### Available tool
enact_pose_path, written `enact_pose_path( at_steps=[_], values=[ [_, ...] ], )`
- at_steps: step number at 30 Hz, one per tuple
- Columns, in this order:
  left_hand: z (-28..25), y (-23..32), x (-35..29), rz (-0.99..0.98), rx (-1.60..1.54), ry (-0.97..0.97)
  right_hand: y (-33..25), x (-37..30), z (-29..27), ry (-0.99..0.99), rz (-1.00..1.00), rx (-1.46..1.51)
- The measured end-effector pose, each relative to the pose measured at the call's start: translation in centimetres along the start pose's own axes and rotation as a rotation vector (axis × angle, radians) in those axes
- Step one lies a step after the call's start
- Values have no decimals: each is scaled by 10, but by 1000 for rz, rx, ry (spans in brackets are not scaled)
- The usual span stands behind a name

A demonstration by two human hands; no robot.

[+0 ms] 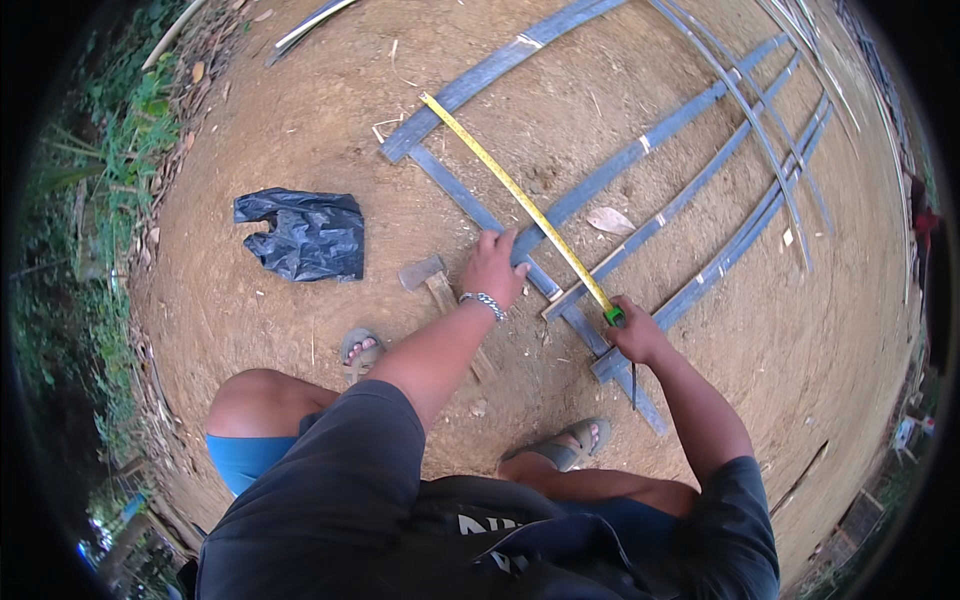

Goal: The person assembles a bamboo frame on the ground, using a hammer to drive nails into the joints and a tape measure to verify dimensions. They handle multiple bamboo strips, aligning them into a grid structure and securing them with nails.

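Note:
A frame of dark grey-painted slats, probably split bamboo, lies on the ground in front of me. My left hand (493, 268) grips the near end of a long slat (600, 178) where it meets the crosspiece (455, 190). In my right hand (635, 332) is a green tape measure (614, 317), held over the frame's near right part. Its yellow blade (500, 175) runs out to the far left, its tip beside the outermost long slat (480, 78). A hammer-like tool (422, 272) with a wooden handle lies by my left wrist, partly hidden under the forearm.
A black plastic bag (305, 235) lies on the dirt to the left. Thin curved strips (745, 100) cross the frame's far right part. A dry leaf (610, 220) rests between two slats. Green plants (100, 190) border the left side. My sandalled feet stand close to the frame.

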State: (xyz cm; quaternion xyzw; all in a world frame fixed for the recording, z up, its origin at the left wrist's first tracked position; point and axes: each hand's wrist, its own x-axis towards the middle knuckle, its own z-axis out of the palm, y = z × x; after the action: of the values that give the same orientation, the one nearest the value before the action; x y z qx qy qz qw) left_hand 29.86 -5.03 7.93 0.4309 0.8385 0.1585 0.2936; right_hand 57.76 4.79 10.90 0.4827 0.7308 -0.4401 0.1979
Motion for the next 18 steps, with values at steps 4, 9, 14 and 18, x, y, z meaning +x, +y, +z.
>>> enact_pose_path(
  at_steps=[4, 9, 14, 18],
  values=[
    [-3, 0, 3, 26, 19, 5, -1, -4, 1, -10, -3, -29],
    [9, -17, 6, 62, -16, 70, 12, -8, 10, 10, -20, -72],
    [15, -24, 3, 46, -44, 125, 15, -7, 18, -15, -13, -94],
    [20, -21, 3, 14, -69, 160, 25, -7, 26, 0, -39, -81]
  ],
)
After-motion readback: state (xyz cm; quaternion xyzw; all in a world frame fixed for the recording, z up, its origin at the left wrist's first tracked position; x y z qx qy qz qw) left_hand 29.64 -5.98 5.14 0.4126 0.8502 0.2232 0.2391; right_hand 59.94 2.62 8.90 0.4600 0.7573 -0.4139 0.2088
